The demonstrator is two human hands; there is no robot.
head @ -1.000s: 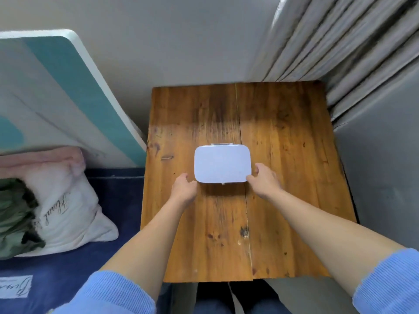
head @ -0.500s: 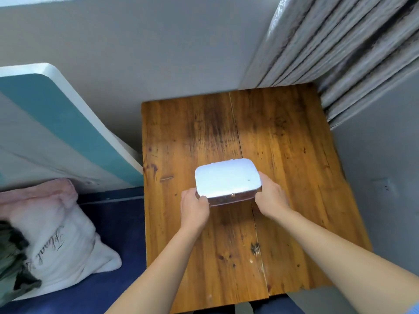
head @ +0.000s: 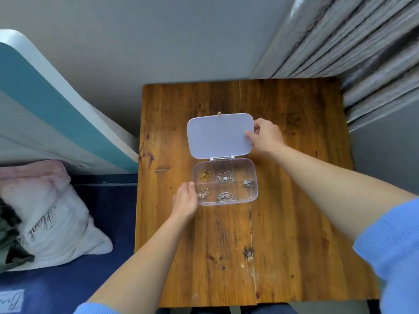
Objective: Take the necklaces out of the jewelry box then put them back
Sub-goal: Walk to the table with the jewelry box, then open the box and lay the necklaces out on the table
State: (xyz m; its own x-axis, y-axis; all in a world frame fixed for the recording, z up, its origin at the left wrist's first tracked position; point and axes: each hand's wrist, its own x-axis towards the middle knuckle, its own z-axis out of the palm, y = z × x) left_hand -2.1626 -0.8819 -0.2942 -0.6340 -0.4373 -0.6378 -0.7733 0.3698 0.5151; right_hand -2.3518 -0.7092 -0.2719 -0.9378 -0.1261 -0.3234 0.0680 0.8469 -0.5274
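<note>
A clear plastic jewelry box (head: 255, 193) lies open in the middle of the wooden table (head: 294, 200). Its lid (head: 218, 135) is folded back flat toward the wall. The tray has several compartments holding small coiled necklaces: a gold one (head: 204, 176) at the back left, silver ones (head: 225, 176) beside it and along the front (head: 224, 196), and another at the right (head: 248, 183). My left hand (head: 186, 199) holds the tray's left edge. My right hand (head: 266, 137) pinches the lid's right edge.
A grey wall stands behind the table and pleated grey curtains (head: 362, 48) hang at the back right. Left of the table are a leaning teal-and-white board (head: 45, 105) and a white pillow (head: 49, 218) on a blue bed.
The box was shut and gripped at both front corners. The lid has swung up and back to lie open; my right hand moved with it, my left stayed on the tray.
</note>
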